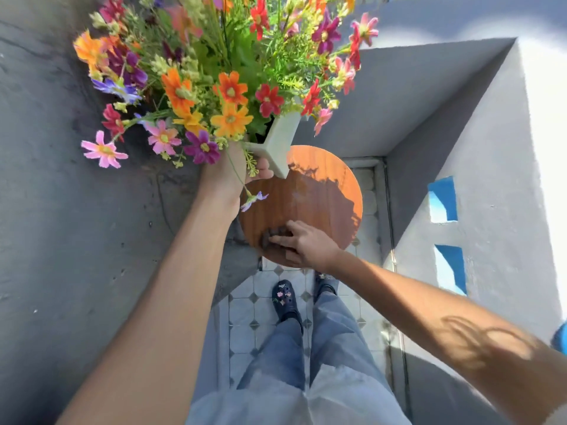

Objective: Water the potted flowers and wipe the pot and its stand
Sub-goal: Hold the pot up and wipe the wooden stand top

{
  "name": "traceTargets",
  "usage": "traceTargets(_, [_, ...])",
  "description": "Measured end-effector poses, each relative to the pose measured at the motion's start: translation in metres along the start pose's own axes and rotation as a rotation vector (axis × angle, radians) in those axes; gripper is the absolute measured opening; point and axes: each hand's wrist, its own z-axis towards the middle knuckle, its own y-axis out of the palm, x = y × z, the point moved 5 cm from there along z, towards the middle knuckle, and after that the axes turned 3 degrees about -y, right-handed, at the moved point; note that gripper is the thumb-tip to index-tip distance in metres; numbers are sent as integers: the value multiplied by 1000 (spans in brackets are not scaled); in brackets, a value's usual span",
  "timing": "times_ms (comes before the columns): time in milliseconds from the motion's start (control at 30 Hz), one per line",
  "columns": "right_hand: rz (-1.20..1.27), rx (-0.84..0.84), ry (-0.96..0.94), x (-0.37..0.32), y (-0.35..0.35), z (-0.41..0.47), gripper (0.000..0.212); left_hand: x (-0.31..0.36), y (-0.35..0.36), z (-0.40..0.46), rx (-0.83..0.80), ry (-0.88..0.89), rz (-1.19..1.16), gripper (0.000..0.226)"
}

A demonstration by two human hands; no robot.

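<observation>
A pale green square pot (280, 139) full of bright mixed flowers (214, 75) is lifted off and held to the upper left of the round wooden stand top (322, 191). My left hand (228, 176) grips the pot from below, partly hidden by blossoms. My right hand (303, 243) presses a dark cloth (273, 237) flat on the near edge of the stand top. The wood looks damp and shiny near its middle.
A grey concrete wall (76, 210) runs along the left. A white parapet (491, 179) with blue openings stands on the right. Below are a tiled floor (245, 305), my jeans and dark clogs (285, 299).
</observation>
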Motion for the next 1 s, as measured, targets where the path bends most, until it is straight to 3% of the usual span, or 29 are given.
traceTargets(67, [-40,140,300,46,-12,-18,48,-17,-4,-3,2,-76,29,30])
traceTargets(133, [76,418,720,97,-34,-46,36,-25,0,-14,-27,-69,15,31])
traceTargets(200, [112,585,892,111,-45,-63,27,-36,5,-26,-41,-63,29,34])
traceTargets(233, [85,551,875,102,-42,-61,24,-41,8,-32,-46,-67,31,33])
traceTargets(333, [61,244,584,33,-14,-58,50,-62,6,-42,-51,-97,42,33])
traceTargets(400, [52,125,287,-18,7,-67,50,-74,7,-49,-59,-115,65,33])
traceTargets(467, [19,88,203,-21,12,-80,47,-83,8,-58,-75,-135,95,33])
traceTargets(567, [92,214,562,30,-1,-93,43,-108,2,-58,-59,-190,111,34])
traceTargets(633, [227,426,817,64,-15,-104,26,-122,-1,-58,-22,-243,142,24])
traceTargets(700, [192,482,972,77,-19,-113,20,-128,1,-61,1,-256,151,28])
traceTargets(767, [125,344,948,64,-21,-115,25,-127,10,-68,-18,-229,114,32])
traceTargets(867, [92,90,732,27,-16,-122,45,-139,23,-73,-19,-256,48,40])
traceTargets(933, [195,144,783,17,-14,-136,43,-155,32,-69,-11,-270,116,30])
traceTargets(1000, [382,295,1045,10,-22,-155,31,-174,40,-65,1,-323,183,16])
